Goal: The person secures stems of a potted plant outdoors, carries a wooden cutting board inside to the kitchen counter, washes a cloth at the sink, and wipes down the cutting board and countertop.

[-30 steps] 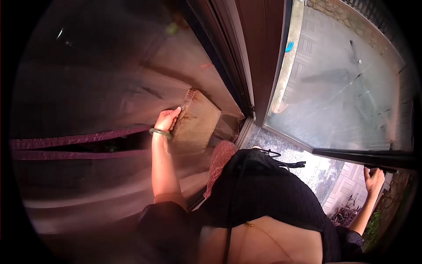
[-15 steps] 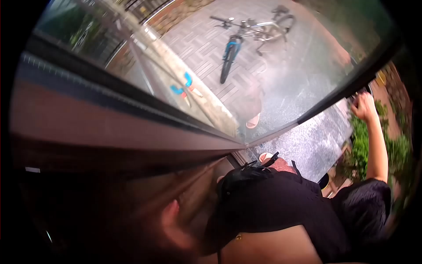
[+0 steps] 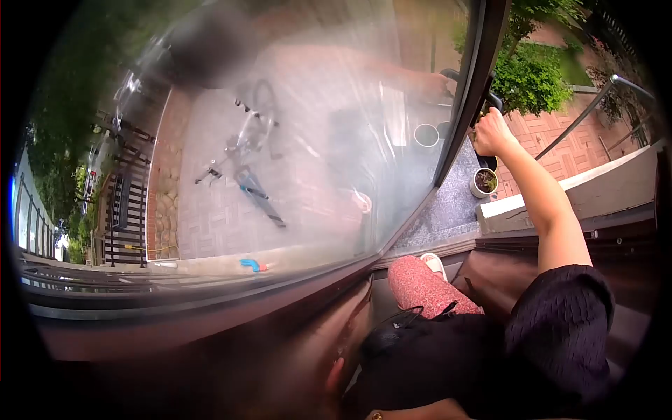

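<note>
My right hand (image 3: 493, 133) is closed around the dark door handle (image 3: 495, 102) on the outer edge of a glass door (image 3: 413, 175) with a dark frame. My right arm is stretched forward and out. Low in the view, my left hand (image 3: 337, 374) shows only as a dim, partly hidden shape beside my black clothing, near the brown lower door panel. Its fingers do not show clearly enough to tell what they do.
A step (image 3: 448, 203) of grey speckled stone lies outside the doorway. A potted plant (image 3: 484, 183) stands there beside a low wall (image 3: 560, 199). Through the hazy glass, a bicycle (image 3: 252, 143) and a blue-handled object (image 3: 252, 265) show.
My view has turned, and the door and my right hand now appear further left. My right hand stays on the handle. My leg in red patterned trousers shows more at the threshold.
</note>
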`<state>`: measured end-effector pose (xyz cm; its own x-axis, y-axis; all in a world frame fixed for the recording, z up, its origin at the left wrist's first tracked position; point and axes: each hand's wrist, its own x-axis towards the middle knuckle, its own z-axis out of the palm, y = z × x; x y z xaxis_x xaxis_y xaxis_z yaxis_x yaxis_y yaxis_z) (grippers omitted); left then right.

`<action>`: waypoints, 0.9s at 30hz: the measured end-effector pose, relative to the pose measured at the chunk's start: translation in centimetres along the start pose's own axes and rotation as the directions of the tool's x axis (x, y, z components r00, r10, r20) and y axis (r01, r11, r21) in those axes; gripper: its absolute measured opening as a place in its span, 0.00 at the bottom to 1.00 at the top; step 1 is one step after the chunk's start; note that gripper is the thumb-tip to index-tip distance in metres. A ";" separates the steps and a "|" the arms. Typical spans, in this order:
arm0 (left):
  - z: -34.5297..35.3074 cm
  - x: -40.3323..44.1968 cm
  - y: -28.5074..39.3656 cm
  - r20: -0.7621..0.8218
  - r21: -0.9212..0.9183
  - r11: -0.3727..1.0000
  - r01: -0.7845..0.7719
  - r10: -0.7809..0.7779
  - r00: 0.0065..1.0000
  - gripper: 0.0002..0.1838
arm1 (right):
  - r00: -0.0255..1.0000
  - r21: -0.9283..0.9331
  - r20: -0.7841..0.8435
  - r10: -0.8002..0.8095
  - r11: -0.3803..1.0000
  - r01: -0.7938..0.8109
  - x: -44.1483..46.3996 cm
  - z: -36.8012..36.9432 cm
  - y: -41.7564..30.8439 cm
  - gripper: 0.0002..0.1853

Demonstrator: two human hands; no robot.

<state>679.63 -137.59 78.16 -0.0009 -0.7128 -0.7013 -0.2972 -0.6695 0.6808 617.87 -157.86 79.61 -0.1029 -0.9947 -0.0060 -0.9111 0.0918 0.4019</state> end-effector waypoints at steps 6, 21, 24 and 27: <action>2.7 0.1 2.9 0.294 0.014 0.994 0.110 -0.110 0.949 0.14 | 0.972 0.026 0.159 0.172 0.984 -0.178 -9.4 -1.6 -0.7 0.11; 14.7 1.4 -1.8 0.560 -0.047 0.971 -0.236 0.221 0.798 0.24 | 0.907 0.087 0.232 0.351 0.921 -0.379 -20.6 -2.4 -3.4 0.13; 17.3 1.4 -0.8 0.692 -0.054 0.972 -0.229 0.202 0.693 0.19 | 0.885 0.082 0.277 0.374 0.909 -0.409 -22.2 -2.9 -4.1 0.13; 20.3 1.0 -0.1 0.773 -0.054 0.994 -0.095 0.102 0.626 0.12 | 0.875 0.100 0.206 0.438 0.880 -0.465 -23.8 -2.6 -5.0 0.12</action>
<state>660.27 -134.00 73.16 -0.7688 -0.3531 -0.5332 -0.2435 -0.6094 0.7545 625.94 -134.74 80.15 -0.5718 -0.8202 -0.0182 -0.7938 0.5475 0.2647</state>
